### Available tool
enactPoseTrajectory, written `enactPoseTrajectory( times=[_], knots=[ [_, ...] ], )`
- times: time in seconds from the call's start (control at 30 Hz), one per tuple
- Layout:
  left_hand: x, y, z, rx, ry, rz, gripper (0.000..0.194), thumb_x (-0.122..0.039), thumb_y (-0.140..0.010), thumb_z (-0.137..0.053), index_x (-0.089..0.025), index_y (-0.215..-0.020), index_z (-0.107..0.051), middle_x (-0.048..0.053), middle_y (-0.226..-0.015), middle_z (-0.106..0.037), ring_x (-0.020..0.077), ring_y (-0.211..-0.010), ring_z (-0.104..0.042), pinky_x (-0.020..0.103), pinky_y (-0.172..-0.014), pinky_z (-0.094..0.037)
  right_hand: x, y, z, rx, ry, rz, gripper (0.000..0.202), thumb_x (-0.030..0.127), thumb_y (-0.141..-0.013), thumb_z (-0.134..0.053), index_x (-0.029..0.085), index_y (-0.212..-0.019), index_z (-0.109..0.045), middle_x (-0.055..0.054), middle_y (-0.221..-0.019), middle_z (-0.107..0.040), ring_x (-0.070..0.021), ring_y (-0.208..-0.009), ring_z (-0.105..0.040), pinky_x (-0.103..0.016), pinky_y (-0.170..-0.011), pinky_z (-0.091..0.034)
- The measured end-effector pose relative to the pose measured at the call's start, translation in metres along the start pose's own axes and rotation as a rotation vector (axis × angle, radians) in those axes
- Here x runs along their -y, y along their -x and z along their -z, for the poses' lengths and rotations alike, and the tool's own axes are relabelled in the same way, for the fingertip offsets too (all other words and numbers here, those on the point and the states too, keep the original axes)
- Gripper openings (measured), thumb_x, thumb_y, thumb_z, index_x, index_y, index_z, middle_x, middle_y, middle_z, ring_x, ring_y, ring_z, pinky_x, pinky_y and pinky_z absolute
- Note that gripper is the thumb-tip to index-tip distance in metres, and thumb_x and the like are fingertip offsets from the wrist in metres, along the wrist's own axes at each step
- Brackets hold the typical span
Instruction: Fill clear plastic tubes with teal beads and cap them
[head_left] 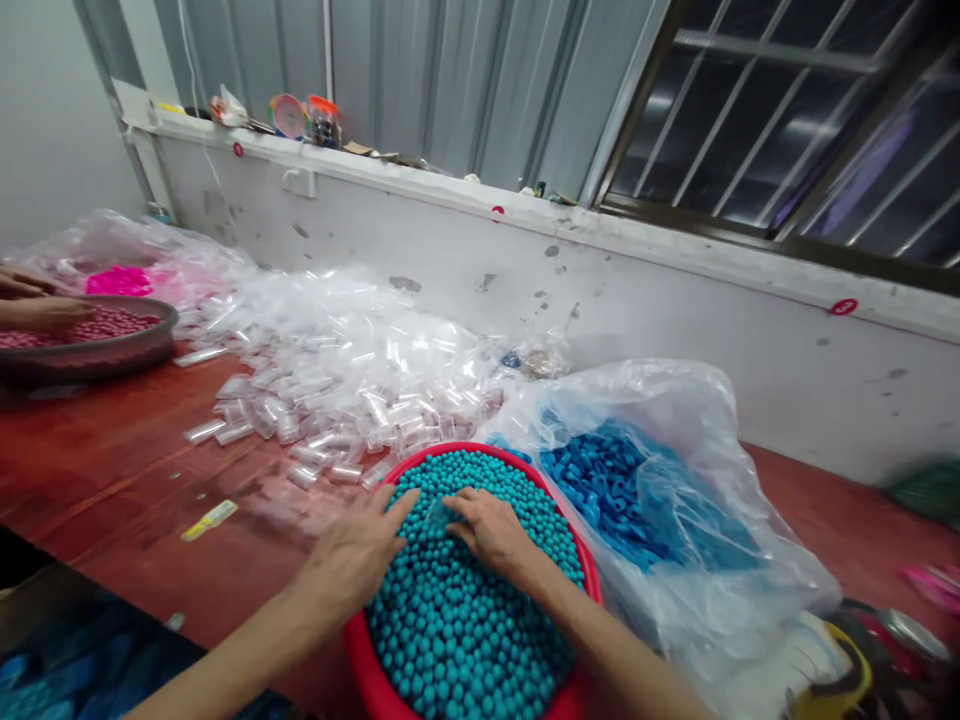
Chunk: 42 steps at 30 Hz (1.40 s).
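Note:
A red basin (590, 575) is filled with small round teal beads (457, 640). My right hand (491, 530) is over the middle of the beads, its fingers bent around a small clear plastic tube (437, 516) that lies low among them. At the basin's left side, my left hand (360, 550) has its fingers apart and nothing in them, the fingertips at the beads. Beyond the basin, many clear tubes (345, 410) are heaped on the red table (112, 470). Blue plastic caps (607, 480) fill an open clear bag (697, 400) to the right.
Far left, another person's hands (49, 312) are over a brown basin (150, 350) of pink beads. Pink pieces (118, 281) lie in a bag behind it. A yellow-and-white strip (210, 520) lies on the table. Blue items (67, 670) show below the table's front edge.

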<state>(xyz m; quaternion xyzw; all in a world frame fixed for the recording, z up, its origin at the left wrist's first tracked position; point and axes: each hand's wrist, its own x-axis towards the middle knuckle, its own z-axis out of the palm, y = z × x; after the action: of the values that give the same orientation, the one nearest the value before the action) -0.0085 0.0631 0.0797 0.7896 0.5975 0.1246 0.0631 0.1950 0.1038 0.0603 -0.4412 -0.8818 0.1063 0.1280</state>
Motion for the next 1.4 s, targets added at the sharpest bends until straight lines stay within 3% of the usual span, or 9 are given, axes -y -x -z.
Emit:
enactPoseTrajectory(
  times=[0.13, 0.27, 0.43, 0.63, 0.83, 1.07, 1.17, 1.3, 1.4],
  knots=[
    [-0.032, -0.037, -0.028, 0.156, -0.026, -0.140, 0.042, -0.018, -0.079, -0.038, -0.024, -0.119, -0.048, 0.010, -0.115, -0.052, 0.0259, -0.102, -0.048, 0.039, -0.086, -0.039, -0.019, 0.019, 0.009, -0.038, -0.068, 0.005, 0.028, 0.025, -0.083, -0.051, 0.026, -0.110, -0.057, 0.000, -0.104, -0.061, -0.0142, -0.094, -0.056, -0.023, -0.083, -0.041],
    [-0.040, -0.047, -0.035, 0.242, -0.007, -0.124, 0.030, -0.017, -0.075, -0.040, -0.020, -0.101, -0.055, 0.011, -0.099, -0.057, 0.0290, -0.094, -0.052, 0.043, -0.081, -0.039, -0.062, 0.013, 0.031, -0.140, 0.012, -0.325, 0.025, 0.024, -0.087, -0.040, 0.023, -0.103, -0.060, -0.002, -0.103, -0.062, -0.0139, -0.095, -0.056, -0.023, -0.082, -0.040],
    [-0.067, -0.065, -0.033, 0.359, 0.083, -0.112, 0.024, -0.020, -0.064, -0.054, -0.017, -0.087, -0.057, 0.012, -0.091, -0.062, 0.0314, -0.090, -0.056, 0.044, -0.079, -0.041, -0.109, -0.022, 0.036, -0.152, 0.042, -0.526, 0.024, 0.022, -0.084, -0.042, 0.018, -0.091, -0.064, -0.010, -0.098, -0.064, -0.0208, -0.095, -0.057, -0.030, -0.079, -0.040],
    [-0.101, -0.090, -0.054, 0.468, 0.295, -0.044, 0.009, -0.024, -0.060, -0.057, -0.018, -0.061, -0.051, 0.009, -0.074, -0.062, 0.0296, -0.082, -0.058, 0.039, -0.073, -0.043, -0.133, -0.038, 0.022, -0.108, -0.098, -0.548, 0.019, 0.029, -0.082, -0.052, 0.013, -0.083, -0.062, -0.006, -0.089, -0.065, -0.0185, -0.088, -0.058, -0.037, -0.079, -0.043],
    [-0.105, -0.101, -0.080, 0.688, 0.685, 0.142, 0.018, -0.037, -0.071, -0.048, -0.020, -0.067, -0.043, -0.007, -0.044, -0.040, 0.0107, -0.035, -0.041, 0.022, -0.040, -0.032, -0.152, -0.015, 0.024, -0.219, -0.310, -0.535, 0.018, 0.020, -0.081, -0.048, 0.013, -0.088, -0.063, -0.006, -0.090, -0.065, -0.0162, -0.086, -0.059, -0.029, -0.079, -0.044],
    [-0.098, -0.100, -0.081, 0.803, 1.117, 0.233, 0.035, -0.051, -0.068, -0.049, -0.018, -0.076, -0.042, -0.005, -0.059, -0.048, 0.0070, -0.038, -0.045, 0.018, -0.037, -0.028, -0.138, 0.027, 0.022, -0.293, -0.592, -0.529, 0.038, 0.028, -0.083, -0.032, 0.009, -0.110, -0.052, 0.001, -0.053, -0.056, -0.0129, -0.038, -0.049, -0.024, -0.038, -0.042],
    [-0.095, -0.094, -0.077, 0.766, 1.227, 0.201, 0.041, -0.054, -0.065, -0.053, -0.018, -0.083, -0.044, -0.004, -0.063, -0.050, 0.0062, -0.041, -0.046, 0.018, -0.039, -0.028, -0.117, 0.037, 0.021, -0.278, -0.661, -0.458, 0.034, 0.028, -0.080, -0.038, 0.013, -0.106, -0.055, 0.001, -0.060, -0.058, -0.0118, -0.043, -0.051, -0.023, -0.041, -0.043],
    [-0.090, -0.084, -0.067, 0.650, 1.286, 0.159, 0.040, -0.049, -0.067, -0.055, -0.017, -0.091, -0.048, -0.003, -0.065, -0.051, 0.0076, -0.049, -0.047, 0.019, -0.045, -0.031, -0.092, 0.043, 0.022, -0.261, -0.679, -0.321, 0.025, 0.023, -0.073, -0.050, 0.019, -0.095, -0.062, -0.002, -0.084, -0.062, -0.0134, -0.067, -0.057, -0.025, -0.060, -0.047],
    [-0.084, -0.075, -0.056, 0.559, 1.300, 0.139, 0.033, -0.042, -0.069, -0.057, -0.015, -0.087, -0.050, -0.001, -0.071, -0.053, 0.0092, -0.061, -0.051, 0.020, -0.051, -0.035, -0.083, 0.043, 0.024, -0.165, -0.802, -0.295, 0.029, 0.022, -0.076, -0.046, 0.018, -0.100, -0.060, 0.001, -0.069, -0.058, -0.0112, -0.054, -0.052, -0.024, -0.052, -0.045]
  ],
)
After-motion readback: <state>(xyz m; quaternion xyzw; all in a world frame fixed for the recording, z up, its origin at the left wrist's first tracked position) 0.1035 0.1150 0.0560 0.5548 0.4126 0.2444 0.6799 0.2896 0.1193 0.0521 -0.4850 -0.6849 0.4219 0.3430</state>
